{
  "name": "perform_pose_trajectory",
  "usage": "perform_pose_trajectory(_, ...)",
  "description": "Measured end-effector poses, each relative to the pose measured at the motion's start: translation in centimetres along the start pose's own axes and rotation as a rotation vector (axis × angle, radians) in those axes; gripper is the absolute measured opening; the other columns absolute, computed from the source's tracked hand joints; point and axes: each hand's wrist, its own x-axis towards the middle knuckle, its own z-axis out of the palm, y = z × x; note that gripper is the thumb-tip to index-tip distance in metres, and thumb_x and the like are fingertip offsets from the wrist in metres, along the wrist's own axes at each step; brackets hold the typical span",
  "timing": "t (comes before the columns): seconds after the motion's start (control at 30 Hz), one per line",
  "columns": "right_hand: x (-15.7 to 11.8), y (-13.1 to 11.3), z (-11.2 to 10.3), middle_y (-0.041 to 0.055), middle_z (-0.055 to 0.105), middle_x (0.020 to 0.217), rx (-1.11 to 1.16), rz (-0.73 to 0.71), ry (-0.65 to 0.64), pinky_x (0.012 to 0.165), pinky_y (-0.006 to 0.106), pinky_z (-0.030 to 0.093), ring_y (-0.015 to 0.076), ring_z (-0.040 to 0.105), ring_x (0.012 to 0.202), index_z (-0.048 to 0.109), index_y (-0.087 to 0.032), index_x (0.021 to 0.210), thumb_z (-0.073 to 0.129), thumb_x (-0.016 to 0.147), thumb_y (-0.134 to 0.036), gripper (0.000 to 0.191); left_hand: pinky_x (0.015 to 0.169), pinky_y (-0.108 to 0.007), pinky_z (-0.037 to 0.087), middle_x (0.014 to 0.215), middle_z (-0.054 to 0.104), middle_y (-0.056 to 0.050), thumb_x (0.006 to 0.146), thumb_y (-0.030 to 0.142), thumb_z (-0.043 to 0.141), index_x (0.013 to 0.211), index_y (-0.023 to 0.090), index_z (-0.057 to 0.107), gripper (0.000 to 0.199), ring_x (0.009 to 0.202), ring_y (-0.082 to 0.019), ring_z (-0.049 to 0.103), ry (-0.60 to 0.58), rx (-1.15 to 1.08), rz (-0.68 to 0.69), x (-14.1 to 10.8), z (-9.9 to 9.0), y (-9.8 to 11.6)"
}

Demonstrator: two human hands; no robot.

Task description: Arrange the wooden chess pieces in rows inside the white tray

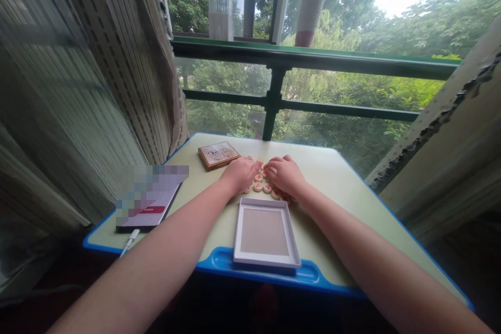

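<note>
Counter (332,167): pale top, blue edging, far edge up against the green window railing (317,58). Tablet (156,210) flat at the left, white cable (131,240) at its near edge.

Open shallow box (264,232): at the near edge, open face up, inside bare. Long axis runs person-to-window, slightly skewed. Near end sits over the blue groove (219,258).

Printed flat box (218,154): far left, printed face up, turned askew to the counter edges. Just beyond the left hand.

Left hand (241,174): half curled, fingers pointing right toward the middle, at the left side of the discs. Can't tell if it's gripping one or just resting there.

Right hand (288,173): fingers bent, tips reaching down and left onto the discs. Grip not readable either.

Discs (258,187): round, so no long axis. Visible ones lie flat, red characters up. Bunched between both hands, just past the open box's far rim, some partly hidden by the right hand.
</note>
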Motion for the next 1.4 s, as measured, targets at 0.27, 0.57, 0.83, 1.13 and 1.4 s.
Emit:
perform_pose_trajectory(0.27,0.3,-0.1,-0.2,0.0022,0.068,0.101,-0.001,0.031,-0.063,0.08,0.03,0.032,0.0208,0.048,0.087,0.07,-0.025,0.096,0.045,0.086,-0.034,0.029,0.098,-0.035,0.04,0.094,0.069,-0.011,0.093,0.039,0.021,0.086,0.016,0.068,0.052,0.11,-0.023,0.056,0.013,-0.011,0.007,0.0,0.1,-0.2)
perform_pose_trajectory(0.57,0.5,-0.1,0.0,0.0001,0.068,0.109,0.041,0.121,-0.075,0.085,0.034,0.03,0.0229,0.046,0.094,0.065,-0.027,0.11,0.038,0.089,-0.031,0.034,0.096,-0.035,0.041,0.088,0.07,-0.01,0.093,0.037,0.022,0.076,0.017,0.067,0.052,0.11,-0.024,0.055,0.02,0.011,0.036,-0.2,-0.7,-0.1)
perform_pose_trajectory(0.83,1.0,0.3,0.0,0.0034,0.066,0.107,0.082,0.168,-0.065,0.084,0.031,0.033,0.0216,0.048,0.096,0.066,-0.025,0.108,0.046,0.086,-0.031,0.03,0.095,-0.034,0.041,0.083,0.069,-0.01,0.093,0.037,0.023,0.072,0.017,0.065,0.051,0.109,-0.023,0.056,0.016,-0.002,0.03,0.0,-0.8,-0.1)
perform_pose_trajectory(1.13,0.5,0.1,-0.3,0.0026,0.067,0.1,0.153,0.107,0.001,0.085,0.028,0.037,0.0186,0.052,0.094,0.072,-0.023,0.087,0.051,0.08,-0.018,0.023,0.094,-0.035,0.041,0.087,0.069,-0.009,0.092,0.038,0.028,0.073,0.019,0.066,0.046,0.109,-0.023,0.055,0.0,0.006,0.038,-0.1,-1.0,-0.1)
perform_pose_trajectory(1.4,-0.2,-0.1,-1.0,0.0026,0.07,0.087,0.212,0.185,-0.028,0.082,0.025,0.04,0.0173,0.054,0.093,0.073,-0.023,0.088,0.046,0.074,-0.006,0.035,0.09,-0.034,0.043,0.084,0.068,-0.01,0.092,0.037,0.028,0.07,0.017,0.064,0.048,0.101,-0.023,0.058,-0.031,0.028,0.051,-0.2,-0.9,-0.4)
